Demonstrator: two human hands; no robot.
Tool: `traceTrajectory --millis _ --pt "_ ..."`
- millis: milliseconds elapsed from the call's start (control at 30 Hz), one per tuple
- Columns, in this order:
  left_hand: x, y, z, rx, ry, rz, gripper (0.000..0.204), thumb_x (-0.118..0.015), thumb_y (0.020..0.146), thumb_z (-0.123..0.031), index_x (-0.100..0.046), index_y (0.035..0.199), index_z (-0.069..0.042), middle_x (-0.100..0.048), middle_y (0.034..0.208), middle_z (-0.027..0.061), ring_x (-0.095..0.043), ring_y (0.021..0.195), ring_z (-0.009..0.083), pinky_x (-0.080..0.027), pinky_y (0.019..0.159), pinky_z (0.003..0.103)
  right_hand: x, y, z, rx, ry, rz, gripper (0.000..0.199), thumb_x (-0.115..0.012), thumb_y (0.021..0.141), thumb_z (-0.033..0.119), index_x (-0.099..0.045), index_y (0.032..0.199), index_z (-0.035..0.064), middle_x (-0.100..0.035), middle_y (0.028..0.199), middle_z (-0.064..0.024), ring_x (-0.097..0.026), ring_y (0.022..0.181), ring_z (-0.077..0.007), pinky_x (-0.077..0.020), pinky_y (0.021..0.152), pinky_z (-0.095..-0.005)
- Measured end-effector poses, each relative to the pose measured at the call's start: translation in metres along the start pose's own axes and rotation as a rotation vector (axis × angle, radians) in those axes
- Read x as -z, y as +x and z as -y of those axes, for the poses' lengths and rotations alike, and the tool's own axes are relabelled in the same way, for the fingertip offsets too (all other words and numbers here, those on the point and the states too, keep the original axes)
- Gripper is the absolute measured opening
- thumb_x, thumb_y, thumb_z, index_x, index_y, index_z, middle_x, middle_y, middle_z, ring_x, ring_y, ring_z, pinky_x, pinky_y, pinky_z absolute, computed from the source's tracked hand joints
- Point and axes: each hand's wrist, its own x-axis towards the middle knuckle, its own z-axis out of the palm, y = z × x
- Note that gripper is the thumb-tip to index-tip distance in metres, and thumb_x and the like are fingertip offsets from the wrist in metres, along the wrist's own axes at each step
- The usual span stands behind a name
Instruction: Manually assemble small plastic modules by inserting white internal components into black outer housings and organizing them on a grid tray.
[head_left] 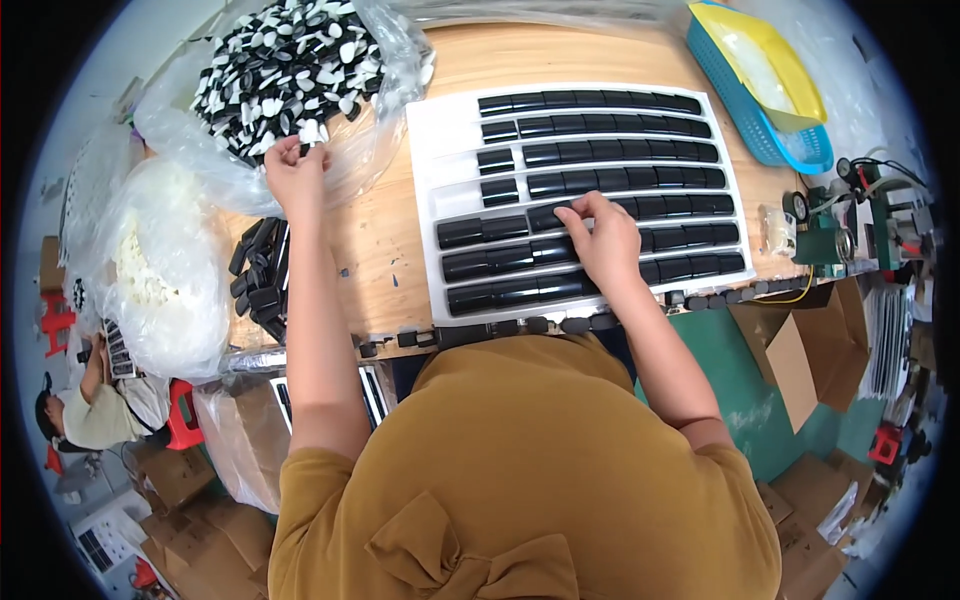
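Note:
My left hand (297,170) is at the near edge of a heap of small black and white plastic pieces (285,75) in a clear bag. Its fingers are closed in a pinch at a small white piece (313,132). Over a white tray (440,130) holding curved rows of glossy black blocks, my right hand (605,240) pinches at a black block (545,217) in one of the nearer rows. That hand hides part of the rows beneath it. Gaps show white at the left ends of the farther rows.
Left of the tray lie loose black blocks (262,275) and a clear bag of cream pieces (150,265). A blue basket (735,100) with a yellow tray (790,75) stands far right, near a green device (825,245). Small dark pieces line the table's front edge. Another person (105,410) sits at left.

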Motion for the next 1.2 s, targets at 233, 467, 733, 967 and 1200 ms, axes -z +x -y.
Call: traceTrajectory --millis 233,467,733,967,1200 --pt "-0.024 -0.107 -0.073 0.452 -0.608 0.598 0.029 -0.063 0.085 0.001 -0.057 0.113 0.000 -0.062 0.085 0.0045 -0.062 0.069 0.0116 -0.048 0.063 0.020 0.034 0.006 0.000 0.100 -0.089 -0.173 0.015 -0.070 0.083 0.022 -0.072 0.083 0.0066 -0.062 0.080 -0.0092 -0.062 0.079 -0.0284 -0.0499 0.069 -0.0381" --pt "-0.036 -0.153 -0.104 0.588 -0.706 0.769 0.031 -0.066 0.084 0.000 -0.059 0.114 -0.001 -0.062 0.086 0.0049 -0.064 0.077 0.0137 -0.050 0.066 0.022 0.050 0.006 -0.042 -0.007 -0.309 -0.222 0.019 -0.071 0.082 0.024 -0.068 0.084 0.0056 -0.061 0.084 -0.0104 -0.062 0.079 -0.0284 -0.0505 0.066 -0.0387" --pt "-0.044 -0.168 -0.109 0.594 -0.718 0.852 0.034 -0.063 0.088 0.000 -0.056 0.121 0.002 -0.062 0.093 0.0046 -0.065 0.085 0.0162 -0.052 0.073 0.025 0.033 -0.006 -0.022 -0.132 -0.373 -0.173 0.038 -0.076 0.077 0.030 -0.061 0.101 0.0043 -0.058 0.097 -0.0117 -0.058 0.093 -0.0308 -0.0505 0.070 -0.0399" --pt "-0.045 -0.172 -0.111 0.647 -0.795 0.860 0.032 -0.062 0.089 -0.002 -0.057 0.120 0.003 -0.065 0.097 0.0095 -0.067 0.091 0.0225 -0.055 0.080 0.029 0.030 0.001 -0.025 -0.157 -0.078 -0.162 0.035 -0.078 0.076 0.018 -0.055 0.097 0.0025 -0.060 0.084 -0.0092 -0.058 0.075 -0.0247 -0.0488 0.065 -0.0340" --pt "-0.037 -0.172 -0.117 0.620 -0.769 0.871 0.029 -0.063 0.088 0.000 -0.059 0.115 0.007 -0.067 0.096 0.0147 -0.069 0.089 0.0267 -0.058 0.081 0.032 0.060 -0.001 0.022 -0.387 1.010 0.096 0.025 -0.069 0.086 0.008 -0.063 0.108 -0.0002 -0.065 0.082 -0.0013 -0.059 0.071 -0.0076 -0.0486 0.061 -0.0208"
